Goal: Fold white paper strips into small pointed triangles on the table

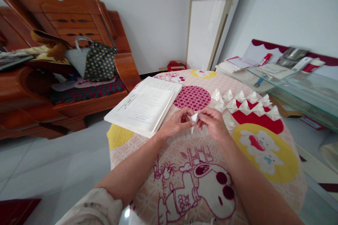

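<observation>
Over the middle of the round table, a small folded paper piece (pixel 194 117) of white paper is pinched between both hands. My left hand (pixel 179 121) has thumb and fingers closed on its left side. From the right, my right hand (pixel 211 119) grips the other side with bent fingers. One pointed tip of the paper hangs below the fingertips. To the right of my hands stand several folded paper pieces (pixel 244 107) with pointed tops, set in rows. A stack of printed paper sheets (pixel 142 105) lies just left of my hands.
A patterned cloth (pixel 169 151) covers the table. A wooden armchair (pixel 76 17) with bags (pixel 101 61) stands at the left. On the right, a glass shelf (pixel 295 88) holds papers and small items. A tall white air conditioner (pixel 207 28) stands behind.
</observation>
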A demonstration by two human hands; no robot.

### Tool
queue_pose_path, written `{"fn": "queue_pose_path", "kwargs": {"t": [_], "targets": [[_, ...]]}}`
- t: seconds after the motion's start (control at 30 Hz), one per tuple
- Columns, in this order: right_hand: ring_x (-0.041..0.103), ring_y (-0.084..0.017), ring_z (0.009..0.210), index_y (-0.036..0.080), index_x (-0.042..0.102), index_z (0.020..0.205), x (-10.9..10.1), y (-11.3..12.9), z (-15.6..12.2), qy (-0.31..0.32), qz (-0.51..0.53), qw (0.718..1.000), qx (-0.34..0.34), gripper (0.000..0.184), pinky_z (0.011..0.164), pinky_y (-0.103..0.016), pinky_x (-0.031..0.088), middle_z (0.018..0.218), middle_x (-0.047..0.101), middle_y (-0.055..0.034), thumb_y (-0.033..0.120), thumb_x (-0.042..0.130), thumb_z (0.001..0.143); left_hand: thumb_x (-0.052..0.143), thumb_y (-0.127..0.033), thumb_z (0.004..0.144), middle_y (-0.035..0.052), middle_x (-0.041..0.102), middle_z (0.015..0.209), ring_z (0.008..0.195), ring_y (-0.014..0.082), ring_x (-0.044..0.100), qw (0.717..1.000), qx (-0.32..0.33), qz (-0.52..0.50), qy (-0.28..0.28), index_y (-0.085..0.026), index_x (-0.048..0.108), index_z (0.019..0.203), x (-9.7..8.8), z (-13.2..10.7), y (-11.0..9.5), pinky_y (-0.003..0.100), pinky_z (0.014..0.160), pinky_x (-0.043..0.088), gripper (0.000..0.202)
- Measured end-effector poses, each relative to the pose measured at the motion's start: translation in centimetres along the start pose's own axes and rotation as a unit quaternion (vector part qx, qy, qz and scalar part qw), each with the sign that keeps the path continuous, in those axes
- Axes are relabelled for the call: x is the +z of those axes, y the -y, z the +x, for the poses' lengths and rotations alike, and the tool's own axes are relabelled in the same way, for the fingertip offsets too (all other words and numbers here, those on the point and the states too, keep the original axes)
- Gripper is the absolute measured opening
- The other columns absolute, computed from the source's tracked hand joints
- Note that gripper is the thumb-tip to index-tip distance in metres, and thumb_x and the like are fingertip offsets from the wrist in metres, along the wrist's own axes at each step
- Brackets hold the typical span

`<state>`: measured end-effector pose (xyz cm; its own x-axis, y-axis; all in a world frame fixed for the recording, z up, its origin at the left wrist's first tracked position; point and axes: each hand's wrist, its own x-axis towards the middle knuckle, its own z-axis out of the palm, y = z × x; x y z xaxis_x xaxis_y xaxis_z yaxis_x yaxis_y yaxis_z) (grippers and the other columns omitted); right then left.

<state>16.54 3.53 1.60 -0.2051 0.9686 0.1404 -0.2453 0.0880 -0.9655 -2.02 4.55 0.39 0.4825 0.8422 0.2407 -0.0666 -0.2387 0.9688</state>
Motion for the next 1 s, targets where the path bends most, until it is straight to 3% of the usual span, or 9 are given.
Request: {"fn": "queue_pose_path", "kwargs": {"t": [0.33, 0.6, 0.83, 1.0], "targets": [[0.059, -0.013, 0.046, 0.018, 0.07, 0.076, 0.49, 0.04, -0.1, -0.011, -0.012, 1.0, 0.006, 0.021, 0.042, -0.023, 0.047, 0.058, 0.068, -0.0005, 0.038, 0.077, 0.074, 0.079, -0.043, 0.078, 0.0003, 0.061, 0.084, 0.067, 0.0095, 0.054, 0.996, 0.042, 0.066, -0.033, -0.017, 0.057, 0.103, 0.38, -0.28, -0.26, 0.022, 0.061, 0.043, 0.042], [0.059, -0.013, 0.045, 0.018, 0.07, 0.077, 0.32, -0.07, -0.08, -0.012, -0.008, 1.0, 0.006, 0.02, 0.041, -0.023, 0.046, 0.056, 0.067, -0.0007, 0.036, 0.076, 0.074, 0.07, -0.039, 0.086, -0.0008, 0.059, 0.074, 0.062, 0.0098, 0.053, 0.993, 0.041, 0.108, -0.034, -0.015, 0.058, 0.1, 0.53, -0.35, -0.79, 0.022, 0.059, 0.041, 0.029], [0.058, -0.014, 0.043, 0.019, 0.069, 0.075, 0.24, -0.02, -0.14, -0.014, -0.014, 1.0, 0.005, 0.02, 0.042, -0.024, 0.046, 0.053, 0.066, 0.0003, 0.037, 0.076, 0.073, 0.065, -0.039, 0.088, 0.0024, 0.063, 0.086, 0.068, 0.0102, 0.055, 0.99, 0.061, 0.109, -0.058, -0.016, 0.058, 0.105, 0.38, -0.39, -0.2, 0.023, 0.063, 0.043, 0.029], [0.057, -0.013, 0.043, 0.019, 0.069, 0.075, 0.33, -0.01, -0.18, -0.013, -0.04, 0.999, -0.006, 0.021, 0.042, -0.024, 0.045, 0.052, 0.065, 0.001, 0.037, 0.079, 0.072, 0.063, -0.032, 0.088, -0.0002, 0.061, 0.079, 0.063, 0.0091, 0.053, 0.981, 0.089, 0.154, -0.074, -0.017, 0.056, 0.098, 0.48, -0.59, -0.26, 0.022, 0.061, 0.042, 0.02]]}}
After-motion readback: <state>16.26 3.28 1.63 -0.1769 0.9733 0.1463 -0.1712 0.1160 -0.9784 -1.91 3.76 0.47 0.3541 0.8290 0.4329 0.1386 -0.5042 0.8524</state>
